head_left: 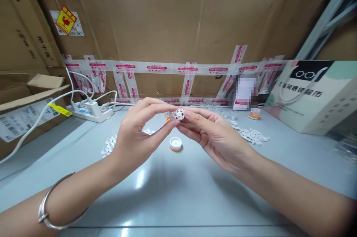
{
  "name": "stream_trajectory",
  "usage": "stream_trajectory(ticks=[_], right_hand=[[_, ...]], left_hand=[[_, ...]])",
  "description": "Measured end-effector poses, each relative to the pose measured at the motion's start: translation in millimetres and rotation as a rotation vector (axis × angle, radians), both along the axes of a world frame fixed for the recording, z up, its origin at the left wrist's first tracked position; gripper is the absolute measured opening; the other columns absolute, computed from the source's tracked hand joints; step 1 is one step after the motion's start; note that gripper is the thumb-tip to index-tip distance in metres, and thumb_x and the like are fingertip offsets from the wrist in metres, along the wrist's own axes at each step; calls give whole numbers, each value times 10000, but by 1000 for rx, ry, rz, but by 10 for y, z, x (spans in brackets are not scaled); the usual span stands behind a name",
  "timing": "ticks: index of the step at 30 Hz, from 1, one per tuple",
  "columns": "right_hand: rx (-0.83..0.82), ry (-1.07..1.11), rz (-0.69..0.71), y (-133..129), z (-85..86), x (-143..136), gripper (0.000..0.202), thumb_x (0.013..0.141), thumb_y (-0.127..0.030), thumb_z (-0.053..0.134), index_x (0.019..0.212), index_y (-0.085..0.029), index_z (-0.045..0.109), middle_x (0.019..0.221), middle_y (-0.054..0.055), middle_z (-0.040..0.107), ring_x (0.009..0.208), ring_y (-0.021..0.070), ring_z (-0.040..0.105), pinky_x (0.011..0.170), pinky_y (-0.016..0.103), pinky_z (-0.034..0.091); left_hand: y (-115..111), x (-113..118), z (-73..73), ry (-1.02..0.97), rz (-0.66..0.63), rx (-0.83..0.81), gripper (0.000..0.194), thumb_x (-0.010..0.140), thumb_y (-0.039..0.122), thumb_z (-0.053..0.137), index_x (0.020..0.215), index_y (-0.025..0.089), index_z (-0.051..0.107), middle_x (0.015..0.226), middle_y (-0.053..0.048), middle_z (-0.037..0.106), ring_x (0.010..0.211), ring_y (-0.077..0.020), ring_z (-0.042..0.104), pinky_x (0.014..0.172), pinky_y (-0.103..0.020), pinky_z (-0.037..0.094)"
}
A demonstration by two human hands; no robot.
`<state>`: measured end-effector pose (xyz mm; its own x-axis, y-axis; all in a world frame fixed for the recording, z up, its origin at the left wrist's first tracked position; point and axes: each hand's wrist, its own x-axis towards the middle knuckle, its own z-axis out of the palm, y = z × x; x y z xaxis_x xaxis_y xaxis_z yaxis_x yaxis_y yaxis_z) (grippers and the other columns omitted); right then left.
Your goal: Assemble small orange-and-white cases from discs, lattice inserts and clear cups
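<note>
A small white openwork piece [178, 114] with a bit of orange at its left is held up between both hands, above the table. My left hand [142, 125] pinches it between thumb and fingers from the left. From the right, my right hand [210, 133] grips it with thumb and fingertips. Below the hands, a round white and orange part [175, 144] rests on the table. Small white pieces [109, 145] lie partly behind my left hand, and a pile of flat white pieces [253, 136] lies beyond my right hand.
A power strip [96, 115] with white cables sits at the back left, beside an open cardboard box [28, 118]. A large taped carton [156, 25] stands behind. At the right are a paper bag [315, 99], a blurred upright object [244, 92] and another white and orange part [254, 114].
</note>
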<state>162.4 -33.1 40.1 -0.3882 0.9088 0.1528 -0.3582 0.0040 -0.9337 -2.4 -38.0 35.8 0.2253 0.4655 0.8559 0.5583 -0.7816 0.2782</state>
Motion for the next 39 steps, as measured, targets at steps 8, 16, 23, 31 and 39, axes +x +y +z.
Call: stream_trajectory(ticks=[8,16,23,31,39], right_hand=[[-15,-14,9,28,-41,11,169,757,-300,641,890,-207,688,911,14,691,880,99,632,873,225,500],[-6,-39,59,47,-32,30,167,756,-312,642,895,-238,696,906,4,692,848,93,637,862,219,501],[-15,-8,17,1,-32,-5,152,743,-306,652,861,-219,692,875,2,685,871,101,623,891,251,487],[-24,6,13,6,-68,-13,155,742,-321,651,849,-216,687,892,-2,678,894,99,614,903,246,475],[16,-98,-43,-8,-69,-7,209,696,-310,698,883,-227,654,945,11,670,904,134,606,854,289,474]], left_hand=[[39,-14,-31,32,17,-8,179,777,223,625,955,232,631,906,-13,635,876,-151,567,785,-295,459],[27,-7,-31,9,33,18,176,768,221,636,941,248,629,893,-12,624,861,-160,566,779,-322,454],[21,-2,-74,-14,30,47,189,761,205,642,944,251,630,896,-7,618,854,-155,570,770,-316,453],[25,-9,-50,26,37,17,162,763,205,639,922,232,627,887,-15,624,864,-161,564,767,-319,440],[19,17,-67,22,43,11,152,776,186,620,918,241,632,855,-12,624,813,-148,561,727,-301,423]])
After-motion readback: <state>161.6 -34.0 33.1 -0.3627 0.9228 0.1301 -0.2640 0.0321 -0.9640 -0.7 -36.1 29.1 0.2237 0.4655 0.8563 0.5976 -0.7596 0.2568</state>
